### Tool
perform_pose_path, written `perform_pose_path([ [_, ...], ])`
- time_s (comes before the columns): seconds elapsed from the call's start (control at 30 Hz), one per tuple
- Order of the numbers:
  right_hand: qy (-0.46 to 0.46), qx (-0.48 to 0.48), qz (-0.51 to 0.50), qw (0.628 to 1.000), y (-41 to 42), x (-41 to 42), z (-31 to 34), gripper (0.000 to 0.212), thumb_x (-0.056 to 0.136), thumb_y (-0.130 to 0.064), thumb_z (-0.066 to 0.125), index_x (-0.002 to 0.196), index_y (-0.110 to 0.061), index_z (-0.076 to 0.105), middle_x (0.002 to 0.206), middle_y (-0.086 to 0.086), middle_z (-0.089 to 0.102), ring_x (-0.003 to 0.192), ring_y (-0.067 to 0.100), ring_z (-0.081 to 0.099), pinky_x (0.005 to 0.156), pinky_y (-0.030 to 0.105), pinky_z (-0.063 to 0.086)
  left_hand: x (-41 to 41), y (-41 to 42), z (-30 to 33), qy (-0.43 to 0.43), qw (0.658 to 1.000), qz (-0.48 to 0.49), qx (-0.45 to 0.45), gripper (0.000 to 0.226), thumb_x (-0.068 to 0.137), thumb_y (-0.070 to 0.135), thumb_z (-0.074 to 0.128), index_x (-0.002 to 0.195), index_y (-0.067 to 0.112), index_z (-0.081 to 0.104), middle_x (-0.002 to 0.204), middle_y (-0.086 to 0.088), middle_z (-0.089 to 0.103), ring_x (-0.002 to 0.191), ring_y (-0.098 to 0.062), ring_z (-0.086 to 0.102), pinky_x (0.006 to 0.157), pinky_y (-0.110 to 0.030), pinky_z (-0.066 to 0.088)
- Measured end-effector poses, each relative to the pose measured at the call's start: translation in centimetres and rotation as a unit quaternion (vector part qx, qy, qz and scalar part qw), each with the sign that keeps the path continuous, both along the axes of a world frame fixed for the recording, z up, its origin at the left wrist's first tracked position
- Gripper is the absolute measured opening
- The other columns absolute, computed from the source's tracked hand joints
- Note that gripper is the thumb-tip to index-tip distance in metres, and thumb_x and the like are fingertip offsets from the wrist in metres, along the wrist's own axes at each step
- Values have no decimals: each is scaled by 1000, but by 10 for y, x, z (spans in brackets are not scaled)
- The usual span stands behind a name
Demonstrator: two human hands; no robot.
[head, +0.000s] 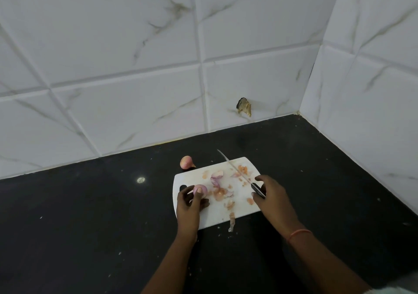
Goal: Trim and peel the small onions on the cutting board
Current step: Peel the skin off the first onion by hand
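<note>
Spanning a corner — black countertop (90,214) under white marble-veined tiles (113,56).

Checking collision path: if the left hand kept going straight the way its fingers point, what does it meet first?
Probably nothing new: the left hand already pinches the small pink onion over the white plastic cutting board. Past it lies bare board, then likely black countertop; depth unclear.

Landmark: white cutting board (243,208) on black countertop (90,214). Board middle littered with onion peels (220,191). Knife (239,172) laid diagonally across board's far right part, blade tip overhanging far edge. Unpeeled onion (186,162) just beyond far left corner. Bare countertop seen left, right and near of board. Tiled walls (135,79) closing far and right sides.
</note>
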State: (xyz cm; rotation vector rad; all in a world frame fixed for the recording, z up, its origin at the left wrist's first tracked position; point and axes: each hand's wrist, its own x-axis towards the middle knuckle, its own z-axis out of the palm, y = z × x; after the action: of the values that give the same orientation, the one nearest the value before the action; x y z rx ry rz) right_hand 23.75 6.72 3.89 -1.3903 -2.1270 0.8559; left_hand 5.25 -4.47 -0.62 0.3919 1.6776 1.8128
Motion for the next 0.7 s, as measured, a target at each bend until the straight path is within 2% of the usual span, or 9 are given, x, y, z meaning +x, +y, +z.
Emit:
perform_pose_path([
  [0.07,-51,43,2,998,-3,2,4,12,95,-32,58,101,-23,54,84,-8,56,76,7,57,64,25,47,0,-1,-1,8,1000,-6,12,29,95,29,65,122,24,56,115,-2,68,84,-22,75,81,-34,59],
  [0.13,-117,40,11,992,-5,0,5,21,99,-41,48,88,-22,49,77,-6,54,71,12,56,61,30,47,1,-3,-2,24,1000,-14,16,28,95,30,65,121,26,56,116,-2,68,85,-22,75,83,-36,59],
  [0.2,-90,41,-7,995,-7,0,5,26,99,-40,47,84,-19,49,74,-3,53,66,13,55,57,31,46,1,-4,-4,34,999,-15,20,28,95,28,64,122,24,56,118,-3,67,82,-21,74,80,-33,59],
  [0.27,-50,27,-21,998,-13,-2,8,25,99,-40,47,85,-19,49,71,-1,54,61,12,55,52,27,41,-1,-3,-3,23,999,-13,29,27,96,28,64,121,23,56,118,-3,66,81,-19,74,75,-29,58],
  [0.33,-41,-3,-12,999,-26,-7,9,28,99,-43,44,85,-20,50,70,-1,56,59,13,55,51,28,42,-3,-3,-4,1,999,-8,37,26,96,29,63,120,24,56,116,-7,67,80,-18,72,73,-28,57],
  [0.43,-54,-44,18,997,-57,-21,2,32,100,-46,39,87,-21,55,72,-2,59,62,11,56,57,32,46,-6,-2,-6,-22,999,7,37,24,99,28,60,121,22,55,109,-15,68,76,-16,67,69,-26,56],
  [0.53,-107,-50,62,991,-87,-33,-10,31,101,-47,35,94,-23,54,83,-5,61,73,10,58,62,27,45,-7,-2,-8,-25,999,12,34,26,100,29,58,124,20,55,101,-12,68,74,-15,63,69,-26,54],
  [0.63,-171,-17,83,982,-97,-41,-21,35,100,-49,33,106,-22,55,97,0,65,87,16,63,74,33,50,-8,-4,-7,-22,999,9,36,24,100,30,58,122,21,56,93,-6,68,73,-14,62,68,-24,54],
  [0.7,-197,-3,69,978,-92,-40,-25,37,100,-50,33,109,-22,55,100,1,67,91,19,65,74,34,49,-8,-5,-7,-20,999,7,33,26,100,30,58,123,19,56,92,-6,68,72,-14,61,67,-24,53],
])
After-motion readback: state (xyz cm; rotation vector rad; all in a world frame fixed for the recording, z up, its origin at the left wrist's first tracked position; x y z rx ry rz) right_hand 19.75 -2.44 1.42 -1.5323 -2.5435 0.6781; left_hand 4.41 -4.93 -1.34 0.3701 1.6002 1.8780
